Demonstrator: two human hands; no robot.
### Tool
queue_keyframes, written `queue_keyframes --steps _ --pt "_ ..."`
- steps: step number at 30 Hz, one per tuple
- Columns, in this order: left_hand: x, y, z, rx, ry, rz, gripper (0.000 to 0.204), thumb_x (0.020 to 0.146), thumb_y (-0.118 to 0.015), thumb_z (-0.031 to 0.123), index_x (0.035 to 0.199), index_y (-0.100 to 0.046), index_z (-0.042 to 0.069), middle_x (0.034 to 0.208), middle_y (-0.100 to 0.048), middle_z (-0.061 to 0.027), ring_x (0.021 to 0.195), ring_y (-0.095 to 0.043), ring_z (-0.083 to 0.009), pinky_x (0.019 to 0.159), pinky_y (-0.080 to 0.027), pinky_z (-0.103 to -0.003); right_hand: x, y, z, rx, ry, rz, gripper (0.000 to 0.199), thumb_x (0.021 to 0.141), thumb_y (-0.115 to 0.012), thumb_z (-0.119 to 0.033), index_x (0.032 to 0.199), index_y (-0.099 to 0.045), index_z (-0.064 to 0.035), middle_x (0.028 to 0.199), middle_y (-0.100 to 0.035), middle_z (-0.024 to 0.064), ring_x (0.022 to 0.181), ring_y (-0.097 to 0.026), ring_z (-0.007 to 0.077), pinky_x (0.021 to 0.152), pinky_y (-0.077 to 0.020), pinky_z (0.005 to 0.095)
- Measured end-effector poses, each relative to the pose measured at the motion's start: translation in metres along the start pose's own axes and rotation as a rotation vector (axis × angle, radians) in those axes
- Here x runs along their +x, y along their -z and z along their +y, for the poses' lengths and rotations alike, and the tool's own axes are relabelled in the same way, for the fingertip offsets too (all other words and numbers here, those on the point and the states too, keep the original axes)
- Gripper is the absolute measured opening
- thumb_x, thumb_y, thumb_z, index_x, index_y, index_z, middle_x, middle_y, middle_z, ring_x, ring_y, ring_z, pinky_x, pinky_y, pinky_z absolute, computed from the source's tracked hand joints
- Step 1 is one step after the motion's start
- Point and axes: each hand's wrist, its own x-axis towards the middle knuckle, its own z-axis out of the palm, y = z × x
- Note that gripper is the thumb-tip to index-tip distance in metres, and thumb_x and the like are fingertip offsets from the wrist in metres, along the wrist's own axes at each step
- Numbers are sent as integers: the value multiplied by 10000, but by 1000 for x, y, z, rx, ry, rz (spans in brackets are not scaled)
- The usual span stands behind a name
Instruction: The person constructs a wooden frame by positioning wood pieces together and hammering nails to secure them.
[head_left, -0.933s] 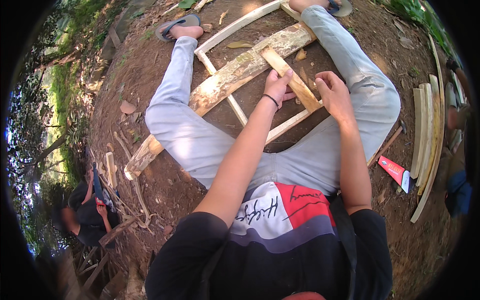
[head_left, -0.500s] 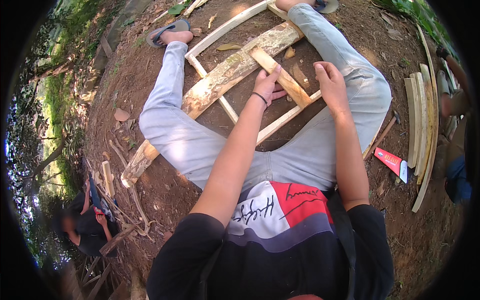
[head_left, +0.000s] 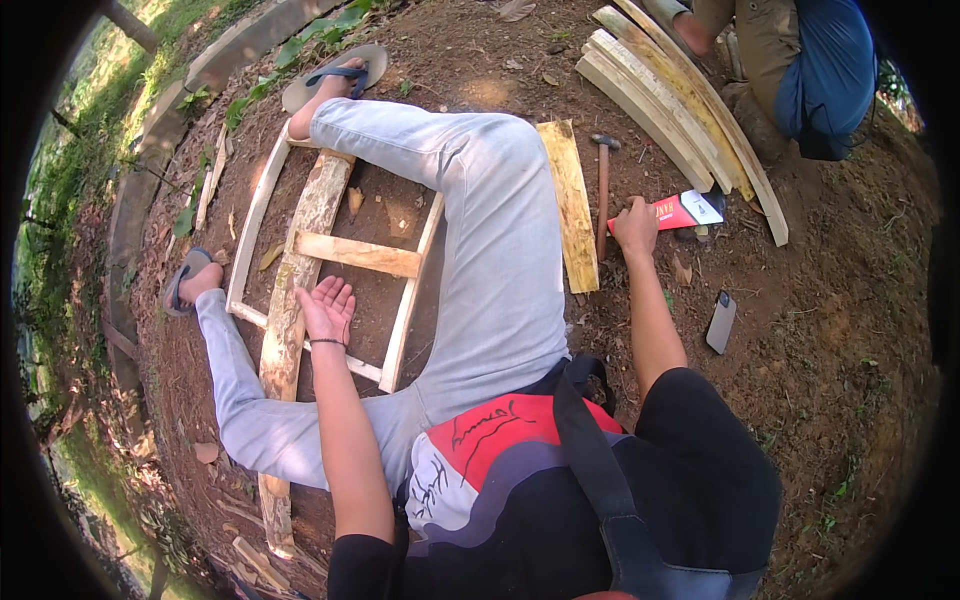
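My right hand (head_left: 635,226) is closed at the near end of a flat red-and-white packet (head_left: 680,212) lying on the ground; my fingers hide that end. Palm up with fingers apart, my left hand (head_left: 327,308) rests beside a bark-patched log (head_left: 318,205), holding nothing. Just beyond it, a short wooden board (head_left: 360,253) spans from the log to the side rail of a pale wooden frame (head_left: 398,335). The log lies across this frame, between my legs. A hammer (head_left: 603,190) with a wooden handle lies left of my right hand.
A yellowish plank (head_left: 570,205) lies alongside my right leg. Several long curved slats (head_left: 665,110) are stacked at the upper right, near another person's legs (head_left: 770,50). A phone (head_left: 720,322) lies on the soil right of my right forearm. A concrete edge (head_left: 215,65) runs at the far left.
The view has swung right. My left hand has let go of the short board, which stays across the log and rail. My right hand has moved from above the frame out to the packet.
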Motion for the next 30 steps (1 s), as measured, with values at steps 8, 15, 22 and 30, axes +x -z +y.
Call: queue_keyframes --steps 8,15,22,30 --pt "-17 20 -2 -29 -22 60 676 907 -297 663 1072 -538 53 1011 -603 -91 865 -601 -211 737 -520 -342 74 1 -13 89 -4 90 235 828 -611 -216 971 -637 -31 1017 -621 215 976 -593 374 856 -466 454" --pt "-45 15 3 88 -101 104 563 925 -366 605 1027 -557 84 884 -629 -46 733 -610 -156 643 -525 -303 101 -20 -13 55 -173 53 273 835 -619 -242 958 -641 1 979 -647 236 983 -614 383 846 -482 462" --pt "-64 -27 7 336 -408 200 349 972 -436 387 996 -560 62 835 -616 -41 674 -576 -103 602 -474 -221 76 19 -34 1168 -390 -117 158 864 -597 -164 971 -639 -55 712 -604 4 504 -449 46 411 -341 219" --pt "-204 -145 16 1200 -1540 -362 264 711 -680 58 974 -665 74 966 -627 -53 874 -591 -220 732 -464 -347 -143 163 -168 476 1116 -450 131 781 -637 -49 897 -680 -8 708 -630 117 604 -564 256 581 -449 351"
